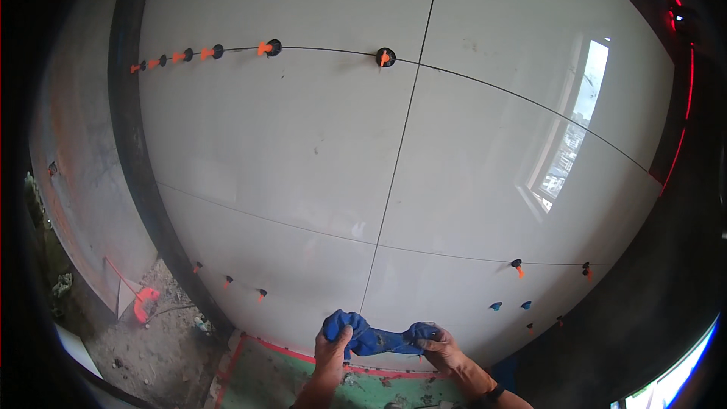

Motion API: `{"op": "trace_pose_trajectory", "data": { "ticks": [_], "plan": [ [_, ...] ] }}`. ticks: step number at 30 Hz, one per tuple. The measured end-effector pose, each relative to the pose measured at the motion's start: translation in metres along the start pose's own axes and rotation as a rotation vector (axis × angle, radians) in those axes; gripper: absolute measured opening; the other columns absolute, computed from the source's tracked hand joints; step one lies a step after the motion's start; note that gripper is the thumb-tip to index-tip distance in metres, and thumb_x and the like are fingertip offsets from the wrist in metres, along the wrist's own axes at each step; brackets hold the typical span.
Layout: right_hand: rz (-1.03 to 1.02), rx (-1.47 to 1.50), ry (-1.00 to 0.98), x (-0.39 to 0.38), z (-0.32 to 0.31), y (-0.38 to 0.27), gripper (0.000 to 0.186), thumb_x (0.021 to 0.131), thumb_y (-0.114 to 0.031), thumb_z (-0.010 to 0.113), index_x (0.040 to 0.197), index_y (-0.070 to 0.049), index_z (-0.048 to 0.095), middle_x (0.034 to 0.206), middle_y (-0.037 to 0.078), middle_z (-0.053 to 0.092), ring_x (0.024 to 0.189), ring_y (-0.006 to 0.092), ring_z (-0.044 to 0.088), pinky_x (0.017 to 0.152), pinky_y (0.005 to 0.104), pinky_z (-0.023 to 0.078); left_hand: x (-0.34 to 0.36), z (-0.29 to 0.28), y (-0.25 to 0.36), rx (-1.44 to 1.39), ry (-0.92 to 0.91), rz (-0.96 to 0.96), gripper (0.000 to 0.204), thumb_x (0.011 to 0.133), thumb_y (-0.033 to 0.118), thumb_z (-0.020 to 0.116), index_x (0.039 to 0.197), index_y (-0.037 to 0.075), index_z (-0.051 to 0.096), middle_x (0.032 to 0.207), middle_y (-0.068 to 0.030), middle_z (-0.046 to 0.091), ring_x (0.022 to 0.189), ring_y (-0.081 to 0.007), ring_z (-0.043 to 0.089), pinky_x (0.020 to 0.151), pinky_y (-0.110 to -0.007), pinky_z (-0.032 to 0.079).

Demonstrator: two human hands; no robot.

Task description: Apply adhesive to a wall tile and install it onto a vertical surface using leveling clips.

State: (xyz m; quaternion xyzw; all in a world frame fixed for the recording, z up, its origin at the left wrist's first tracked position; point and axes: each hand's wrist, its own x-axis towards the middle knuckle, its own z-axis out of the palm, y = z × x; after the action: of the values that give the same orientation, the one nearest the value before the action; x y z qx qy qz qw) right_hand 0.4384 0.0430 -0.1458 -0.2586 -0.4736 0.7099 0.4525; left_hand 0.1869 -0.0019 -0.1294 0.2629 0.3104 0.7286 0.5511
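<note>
Cloth [386, 342] — blue, crumpled, soiled — clamped in bare left hand [331, 350] and bare right hand [445, 352]; apparent step, spreading; next likely needs even tension.

Head view, downward, facing tiled wall [288, 136]

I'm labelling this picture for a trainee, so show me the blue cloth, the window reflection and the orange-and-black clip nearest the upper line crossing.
Blue cloth [383, 342], head view: its narrow middle stretch.
Window reflection [573, 136], head view: its bright strip.
Clip [385, 58], head view: its orange centre.
</note>
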Motion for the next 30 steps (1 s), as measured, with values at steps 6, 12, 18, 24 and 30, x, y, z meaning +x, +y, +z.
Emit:
{"op": "trace_pose_trajectory", "data": {
  "ticks": [6, 12, 18, 24, 30],
  "plan": [
    [-0.299, -0.503, 0.497, 0.043, -0.024, -0.025, 0.008, 0.088, 0.003, 0.057, 0.095, 0.000, 0.059, 0.086, 0.007, 0.065, 0.076, 0.0132, 0.061, 0.069, 0.0273, 0.050, -0.015, 0.007, -0.005, 0.535, -0.461, 0.168, 0.040, 0.081, 0.014, 0.083, 0.111, 0.002, 0.060, 0.106, -0.0062, 0.066, 0.096, -0.0133, 0.062, 0.087, -0.031, 0.052],
    [-0.828, -0.899, 0.502, 0.131, 0.036, -0.106, 0.013, 0.087, 0.001, 0.061, 0.094, 0.001, 0.051, 0.081, 0.012, 0.057, 0.079, 0.0212, 0.059, 0.074, 0.0334, 0.049, 0.000, 0.045, -0.003, 0.505, -0.408, 0.366, 0.047, 0.081, 0.011, 0.081, 0.119, 0.000, 0.055, 0.113, -0.0101, 0.064, 0.103, -0.0173, 0.064, 0.092, -0.033, 0.051],
    [-1.243, -1.413, 0.594, 0.242, 0.136, -0.298, 0.024, 0.081, -0.016, 0.067, 0.100, -0.004, 0.060, 0.087, 0.020, 0.070, 0.082, 0.0406, 0.068, 0.068, 0.0469, 0.053, 0.081, 0.157, 0.082, 0.174, -0.291, 0.497, 0.043, 0.086, 0.015, 0.078, 0.119, 0.002, 0.053, 0.101, -0.0046, 0.061, 0.088, -0.0090, 0.057, 0.077, -0.026, 0.049],
    [-1.116, -1.703, 0.796, 0.259, 0.220, -0.399, 0.029, 0.078, -0.033, 0.066, 0.090, -0.006, 0.067, 0.086, 0.019, 0.071, 0.085, 0.0405, 0.068, 0.074, 0.0493, 0.053, 0.120, 0.223, 0.162, -0.020, -0.436, 0.508, 0.041, 0.086, 0.016, 0.077, 0.117, 0.001, 0.055, 0.103, -0.0038, 0.059, 0.092, -0.0101, 0.056, 0.087, -0.026, 0.046],
    [-0.972, -1.746, 0.808, 0.257, 0.221, -0.388, 0.029, 0.077, -0.032, 0.066, 0.091, -0.006, 0.068, 0.081, 0.016, 0.071, 0.082, 0.0388, 0.069, 0.073, 0.0467, 0.053, 0.119, 0.204, 0.147, -0.003, -0.446, 0.371, 0.041, 0.088, 0.013, 0.074, 0.122, 0.003, 0.054, 0.111, -0.0046, 0.060, 0.105, -0.0136, 0.057, 0.099, -0.031, 0.044]
  ]
}}
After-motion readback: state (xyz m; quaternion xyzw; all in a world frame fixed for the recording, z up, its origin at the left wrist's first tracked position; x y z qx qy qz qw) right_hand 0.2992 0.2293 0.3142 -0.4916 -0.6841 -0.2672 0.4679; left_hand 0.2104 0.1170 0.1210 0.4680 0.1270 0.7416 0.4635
